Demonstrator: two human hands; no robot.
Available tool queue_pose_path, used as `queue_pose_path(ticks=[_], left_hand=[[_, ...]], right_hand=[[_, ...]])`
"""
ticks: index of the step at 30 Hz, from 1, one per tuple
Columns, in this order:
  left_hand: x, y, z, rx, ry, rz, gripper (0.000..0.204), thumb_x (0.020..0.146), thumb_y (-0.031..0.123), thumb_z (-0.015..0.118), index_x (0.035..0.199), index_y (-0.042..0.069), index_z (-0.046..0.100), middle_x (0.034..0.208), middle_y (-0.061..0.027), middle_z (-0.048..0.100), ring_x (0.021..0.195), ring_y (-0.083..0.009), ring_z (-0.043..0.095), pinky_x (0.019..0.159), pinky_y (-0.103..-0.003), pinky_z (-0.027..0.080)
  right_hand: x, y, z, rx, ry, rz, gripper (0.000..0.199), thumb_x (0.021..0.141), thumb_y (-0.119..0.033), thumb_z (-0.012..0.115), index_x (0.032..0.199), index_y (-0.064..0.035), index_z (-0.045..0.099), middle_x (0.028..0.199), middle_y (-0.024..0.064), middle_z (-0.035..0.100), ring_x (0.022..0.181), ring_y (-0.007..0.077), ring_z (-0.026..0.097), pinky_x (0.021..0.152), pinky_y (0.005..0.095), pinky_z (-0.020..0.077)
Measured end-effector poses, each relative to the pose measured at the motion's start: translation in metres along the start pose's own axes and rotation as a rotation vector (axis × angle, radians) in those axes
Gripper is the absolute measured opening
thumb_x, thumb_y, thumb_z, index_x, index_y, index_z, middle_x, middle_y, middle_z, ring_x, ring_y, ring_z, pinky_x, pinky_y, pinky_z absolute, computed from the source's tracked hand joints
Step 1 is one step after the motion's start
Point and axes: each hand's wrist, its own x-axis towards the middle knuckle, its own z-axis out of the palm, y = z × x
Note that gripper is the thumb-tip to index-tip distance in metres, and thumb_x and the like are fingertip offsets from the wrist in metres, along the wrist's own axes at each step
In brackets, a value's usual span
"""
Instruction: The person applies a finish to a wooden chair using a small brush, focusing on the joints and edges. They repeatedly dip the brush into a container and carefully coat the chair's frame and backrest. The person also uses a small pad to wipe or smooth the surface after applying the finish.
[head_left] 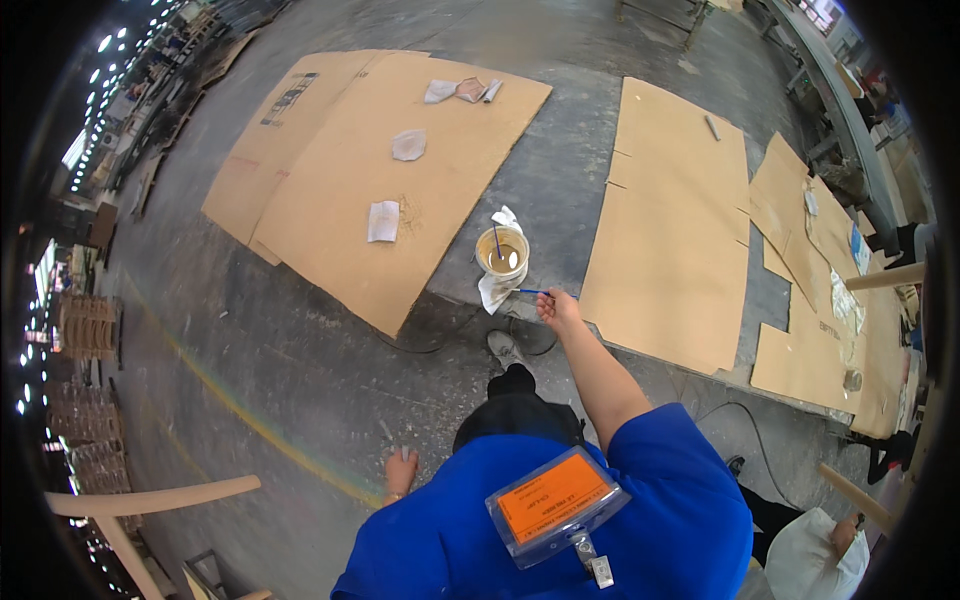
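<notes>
My right hand (557, 306) reaches forward and grips a thin blue-handled brush (530, 291) that points left toward a white cloth (497, 287). The cloth hangs at the near side of a white bucket (502, 252) of brownish liquid, which stands on the concrete floor with another blue stick standing in it. My left hand (400, 470) hangs low at my left side, its fingers loosely curled, holding nothing that I can make out. My blue shirt and an orange badge (552, 505) fill the lower middle.
Large cardboard sheets (380, 190) lie on the floor at left, with paper scraps (383, 221) on them, and more cardboard (680, 230) at right. A black cable (440, 345) loops by my shoe (503, 348). Curved wooden parts (150, 497) sit lower left; another person's pale sleeve (815, 555) lower right.
</notes>
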Motion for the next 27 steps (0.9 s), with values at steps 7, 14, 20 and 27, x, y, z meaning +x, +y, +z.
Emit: queue_pose_path(ticks=[7, 14, 20, 27], left_hand=[[-0.113, -0.077, 0.022, -0.055, 0.008, -0.26, 0.028, 0.095, 0.027, 0.073, 0.098, -0.001, 0.072, 0.078, -0.0158, 0.073, 0.074, -0.0338, 0.071, 0.073, -0.047, 0.056], [-0.128, -0.101, 0.031, -0.057, -0.037, -0.248, 0.034, 0.096, 0.03, 0.073, 0.105, -0.003, 0.071, 0.086, -0.0171, 0.073, 0.078, -0.0331, 0.071, 0.076, -0.045, 0.057], [-0.033, -0.008, 0.06, 0.005, -0.175, 0.086, 0.038, 0.098, 0.032, 0.073, 0.11, -0.004, 0.07, 0.093, -0.0182, 0.073, 0.082, -0.0324, 0.071, 0.079, -0.044, 0.057], [0.021, 0.128, 0.094, 0.211, -0.357, 0.373, 0.044, 0.099, 0.034, 0.073, 0.117, -0.006, 0.068, 0.101, -0.0195, 0.073, 0.087, -0.0317, 0.071, 0.082, -0.043, 0.058]], right_hand=[[0.018, 0.038, 0.013, 0.137, 0.105, -0.184, 0.012, 0.106, -0.015, 0.06, 0.107, -0.0052, 0.066, 0.088, 0.0065, 0.073, 0.07, 0.0149, 0.069, 0.058, 0.0318, 0.0589], [-0.017, 0.042, 0.006, 0.028, -0.022, -0.328, 0.012, 0.104, -0.016, 0.062, 0.103, -0.0054, 0.068, 0.083, 0.0055, 0.069, 0.066, 0.0147, 0.065, 0.057, 0.0297, 0.0562], [-0.108, 0.019, -0.033, 0.166, -0.218, -0.283, 0.032, 0.114, -0.029, 0.051, 0.096, -0.0061, 0.063, 0.078, 0.007, 0.068, 0.064, 0.0195, 0.065, 0.058, 0.035, 0.0549], [-0.227, 0.002, -0.191, 0.043, -0.051, -0.317, 0.041, 0.114, -0.039, 0.041, 0.125, -0.0103, 0.067, 0.113, 0.0058, 0.079, 0.093, 0.0161, 0.071, 0.086, 0.0381, 0.0569]])
